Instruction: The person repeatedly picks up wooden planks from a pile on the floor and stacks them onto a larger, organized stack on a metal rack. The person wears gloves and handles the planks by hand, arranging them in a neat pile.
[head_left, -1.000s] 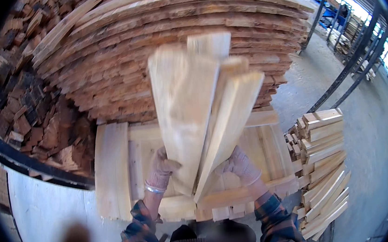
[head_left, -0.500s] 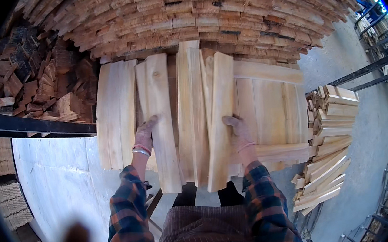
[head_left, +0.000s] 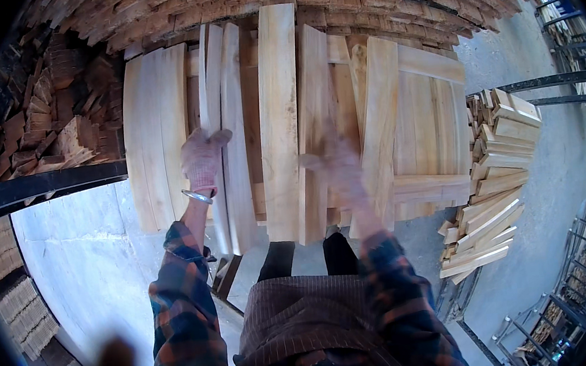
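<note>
Several pale wooden boards lie lengthwise in front of me on a bed of wider planks (head_left: pixel 427 113). My left hand (head_left: pixel 205 160), in a pale glove with a bangle at the wrist, is closed around narrow boards (head_left: pixel 234 139), some turned on edge, its thumb lying across them. A wide board (head_left: pixel 279 114) rests in the middle between my hands. My right hand (head_left: pixel 337 168), blurred, spreads its thumb and fingers over a tilted board (head_left: pixel 312 103) just right of the wide one. Beyond that hand, another board (head_left: pixel 378 97) leans slantwise.
A tall stack of rough brown boards (head_left: pixel 241 11) rises behind the planks. Dark wood offcuts (head_left: pixel 52 100) fill a bin at left, behind a black metal rail (head_left: pixel 46 185). On the right stands a pile of pale board pieces (head_left: pixel 498 184). Metal racks (head_left: pixel 568 326) line the right edge.
My left hand has moved from a wide board to narrower ones on edge. My right hand has left the slanted board and shifted left onto another. The boards are spread further apart.
</note>
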`<state>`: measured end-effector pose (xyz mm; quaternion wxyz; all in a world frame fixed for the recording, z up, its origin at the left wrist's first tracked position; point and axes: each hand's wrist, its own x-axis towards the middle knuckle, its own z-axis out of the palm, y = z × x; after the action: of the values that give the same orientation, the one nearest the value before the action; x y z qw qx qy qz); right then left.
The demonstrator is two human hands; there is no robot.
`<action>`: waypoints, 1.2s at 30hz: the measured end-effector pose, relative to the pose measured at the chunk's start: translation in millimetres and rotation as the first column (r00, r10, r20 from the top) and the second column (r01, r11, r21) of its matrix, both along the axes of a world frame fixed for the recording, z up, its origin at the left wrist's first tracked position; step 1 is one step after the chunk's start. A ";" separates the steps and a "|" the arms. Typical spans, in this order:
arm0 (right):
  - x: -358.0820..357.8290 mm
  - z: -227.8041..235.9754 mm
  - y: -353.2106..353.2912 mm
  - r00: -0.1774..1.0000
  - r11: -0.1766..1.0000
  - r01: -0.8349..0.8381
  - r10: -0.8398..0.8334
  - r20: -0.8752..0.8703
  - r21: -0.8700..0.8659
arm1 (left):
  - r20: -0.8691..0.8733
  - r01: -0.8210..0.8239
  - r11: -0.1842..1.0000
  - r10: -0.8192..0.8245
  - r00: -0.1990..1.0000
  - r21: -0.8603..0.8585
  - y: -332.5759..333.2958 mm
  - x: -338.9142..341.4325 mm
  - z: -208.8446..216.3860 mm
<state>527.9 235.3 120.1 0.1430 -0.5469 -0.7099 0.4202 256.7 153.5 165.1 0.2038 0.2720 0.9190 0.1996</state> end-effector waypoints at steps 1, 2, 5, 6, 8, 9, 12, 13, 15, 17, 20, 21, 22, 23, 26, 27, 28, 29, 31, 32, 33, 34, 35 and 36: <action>-20.8 7.7 -8.9 0.977 0.999 -0.053 0.051 0.205 0.004 | -0.054 0.020 0.999 -0.022 0.998 -0.030 -0.4 -4.4 2.3; -33.4 23.3 -3.3 0.978 0.994 0.019 0.006 0.211 -0.112 | -0.103 0.043 0.997 -0.049 0.993 -0.057 1.8 -10.2 1.2; -37.0 40.3 4.6 0.971 0.950 0.081 -0.008 0.238 -0.300 | 0.141 -0.042 0.991 0.025 0.990 0.124 -13.9 -38.2 -20.7; -34.1 42.0 8.3 0.969 0.942 0.079 0.006 0.248 -0.328 | 0.164 -0.061 0.983 0.032 0.986 0.171 -17.9 -44.6 -23.4; -23.0 41.6 9.6 0.951 0.956 0.132 -0.047 0.306 -0.262 | 0.226 -0.100 0.961 0.040 0.973 0.259 -24.5 -42.5 -25.7; -16.8 39.6 8.3 0.937 0.960 0.160 -0.075 0.341 -0.228 | 0.197 -0.099 0.969 0.054 0.979 0.227 -23.8 -36.5 -25.8; -14.5 31.5 -2.4 0.905 0.981 0.166 -0.112 0.411 -0.098 | 0.243 -0.112 0.964 0.051 0.969 0.242 -18.3 -29.0 -21.3; -14.6 26.6 -2.6 0.893 0.985 0.163 -0.125 0.431 -0.053 | 0.356 -0.131 0.941 0.013 0.935 0.311 -16.2 -29.6 -22.8; -4.7 4.2 1.8 0.933 0.988 0.149 -0.129 0.335 -0.036 | 0.470 -0.181 0.899 -0.031 0.882 0.399 -16.9 -31.3 -29.6; -9.7 -5.1 -0.4 0.957 0.991 0.118 -0.095 0.273 -0.070 | 0.488 -0.239 0.865 -0.007 0.873 0.441 -32.1 -35.9 -66.7; -25.4 3.5 2.2 0.982 0.984 0.143 -0.128 0.136 -0.107 | 0.194 -0.150 0.921 0.083 0.977 0.361 -34.7 -40.7 -77.3; -18.5 -3.9 4.6 0.978 0.974 0.209 -0.207 0.025 -0.090 | 0.044 -0.104 0.954 0.095 0.994 0.280 -26.8 -28.0 -72.7; -11.0 -10.9 7.0 0.956 0.958 0.273 -0.280 -0.088 -0.082 | -0.121 -0.018 0.997 0.027 0.992 0.075 -27.8 -21.2 -63.0; -2.8 -14.0 12.2 0.958 0.958 0.259 -0.270 -0.090 -0.120 | -0.236 0.083 0.977 -0.035 0.971 0.194 -27.0 -19.9 -50.2; 10.7 -27.4 24.6 0.981 0.974 0.187 -0.192 -0.026 -0.127 | -0.480 0.269 0.934 -0.130 0.867 0.233 -46.4 -38.9 -29.6; 1.4 -26.6 23.3 0.985 0.973 0.171 -0.174 -0.009 -0.153 | -0.508 0.204 0.976 -0.140 0.850 0.073 -63.1 -55.9 -42.4; -12.7 -23.1 17.4 0.990 0.972 0.141 -0.144 -0.001 -0.188 | -0.538 0.113 0.989 -0.146 0.830 -0.095 -88.1 -72.6 -63.3; -11.0 -26.0 17.4 0.989 0.967 0.148 -0.143 0.038 -0.206 | -0.537 0.047 0.969 -0.175 0.825 -0.244 -84.2 -68.9 -67.1; -16.2 -36.2 10.7 0.982 0.977 0.100 -0.128 -0.142 -0.190 | -0.460 0.101 0.883 -0.333 0.823 -0.459 -82.4 -62.2 -71.7; -20.6 -35.6 4.3 0.965 0.979 0.076 -0.119 -0.232 -0.187 | -0.470 0.141 0.918 -0.316 0.824 -0.370 -83.7 -65.4 -72.3; -26.8 -35.7 1.9 0.974 0.990 0.052 -0.079 -0.213 -0.130 | -0.478 0.181 0.943 -0.299 0.826 -0.278 -85.7 -68.5 -71.5; -35.7 -36.9 2.8 0.980 0.997 0.028 -0.042 -0.193 -0.075 | -0.509 0.203 0.955 -0.288 0.811 -0.216 -95.9 -71.1 -82.4; -43.3 -38.1 5.5 0.986 1.000 0.010 -0.012 -0.168 -0.015 | -0.512 0.198 0.960 -0.273 0.815 -0.198 -96.3 -71.1 -85.6; -48.5 -38.3 7.6 0.988 0.999 0.038 -0.039 -0.147 -0.008 | -0.514 0.195 0.964 -0.261 0.817 -0.179 -95.8 -71.6 -88.3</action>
<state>479.3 242.9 81.9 0.2018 -0.5284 -0.6857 0.4581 185.1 57.7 76.8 -0.0213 0.4124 0.9100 0.0356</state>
